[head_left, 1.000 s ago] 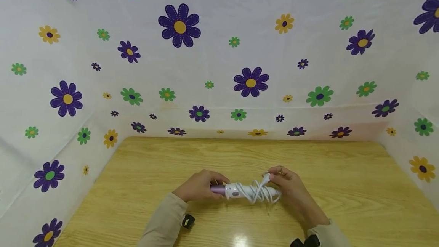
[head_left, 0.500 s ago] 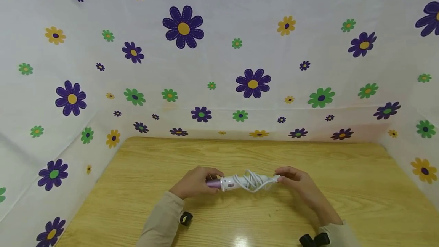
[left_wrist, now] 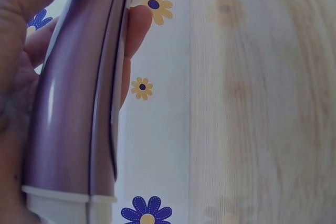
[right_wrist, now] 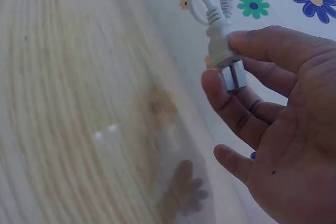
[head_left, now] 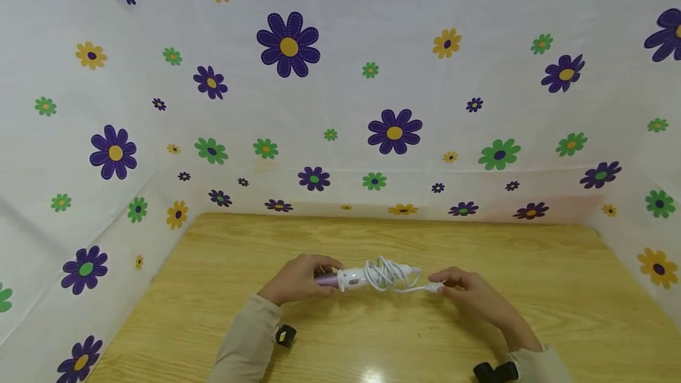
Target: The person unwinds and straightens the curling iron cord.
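A hair iron with a purple end and a white handle is held level above the wooden table. My left hand grips it by the purple end, thumb and fingers on either side in the left wrist view. Loops of white cord are wound round the white handle. The cord's free end runs right to a white plug, which my right hand pinches between thumb and fingers. In the right wrist view, the two flat metal prongs point toward the palm.
The wooden table spreads beneath both hands. White cloth printed with purple, yellow and green flowers walls in the back and both sides. A black wrist strap piece shows beside the left sleeve.
My right hand has moved right and slightly down, drawing the plug away from the wound cord, so a short length now hangs free. The hair iron has shifted slightly left and up.
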`<action>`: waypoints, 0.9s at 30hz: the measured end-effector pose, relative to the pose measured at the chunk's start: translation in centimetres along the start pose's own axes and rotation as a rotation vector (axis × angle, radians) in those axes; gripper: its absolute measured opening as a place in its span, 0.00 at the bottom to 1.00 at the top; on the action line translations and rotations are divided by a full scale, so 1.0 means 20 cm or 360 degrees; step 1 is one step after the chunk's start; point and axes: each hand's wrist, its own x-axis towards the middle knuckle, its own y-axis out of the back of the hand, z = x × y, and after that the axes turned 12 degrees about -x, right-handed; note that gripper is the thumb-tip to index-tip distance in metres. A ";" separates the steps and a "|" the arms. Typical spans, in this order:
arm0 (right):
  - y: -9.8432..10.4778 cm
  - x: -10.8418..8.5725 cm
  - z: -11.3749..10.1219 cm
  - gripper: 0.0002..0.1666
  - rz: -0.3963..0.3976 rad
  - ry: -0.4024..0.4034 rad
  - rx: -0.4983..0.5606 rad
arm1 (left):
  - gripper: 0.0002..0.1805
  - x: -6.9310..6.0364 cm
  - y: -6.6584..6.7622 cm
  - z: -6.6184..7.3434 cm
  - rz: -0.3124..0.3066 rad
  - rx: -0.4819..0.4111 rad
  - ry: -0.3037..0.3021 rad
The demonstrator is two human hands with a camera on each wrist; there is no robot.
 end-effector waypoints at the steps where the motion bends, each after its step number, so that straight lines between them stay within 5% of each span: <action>1: 0.00 0.00 0.01 0.18 0.0009 0.0012 -0.0026 | 0.25 0.00 0.00 0.00 0.0001 -0.0003 0.0004; 14: -0.03 0.00 0.03 0.19 -0.0044 -0.0109 -0.0083 | 0.24 -0.01 0.00 0.00 -0.0024 -0.0064 -0.0041; 27: -0.04 0.00 0.02 0.13 0.0262 -0.0143 -0.0274 | 0.24 0.00 -0.01 0.01 -0.0074 -0.0145 -0.0037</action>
